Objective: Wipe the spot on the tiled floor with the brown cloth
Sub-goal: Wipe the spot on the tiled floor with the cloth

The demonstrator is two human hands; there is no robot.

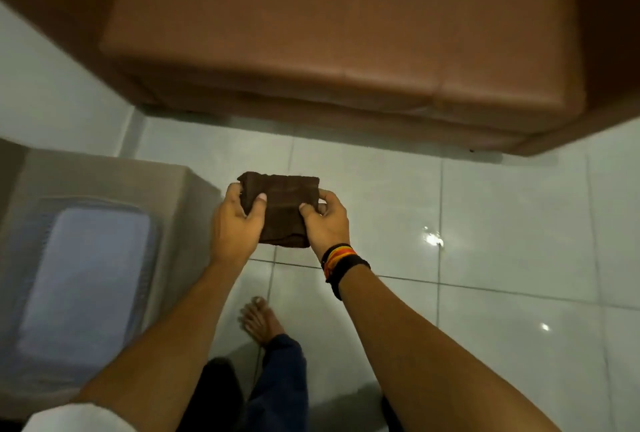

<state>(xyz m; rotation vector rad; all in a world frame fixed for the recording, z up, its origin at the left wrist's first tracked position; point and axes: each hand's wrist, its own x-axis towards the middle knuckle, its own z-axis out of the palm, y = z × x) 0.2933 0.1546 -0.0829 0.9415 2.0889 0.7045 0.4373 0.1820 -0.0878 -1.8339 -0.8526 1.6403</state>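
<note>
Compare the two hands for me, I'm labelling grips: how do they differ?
The left hand pinches the brown cloth at its left edge and has a bare wrist; the right hand pinches the right edge and wears coloured bands at the wrist. The left thumb lies further in on the cloth than the right thumb. Both hold the folded cloth above the tiled floor.

Dark brown cloth (280, 208), pale grey-green floor tiles (502, 209), reddish-brown sofa (329, 33)

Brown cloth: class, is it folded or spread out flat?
Folded. The brown cloth forms a compact rectangle with creases, held above the tiled floor between the left hand and right hand.
</note>
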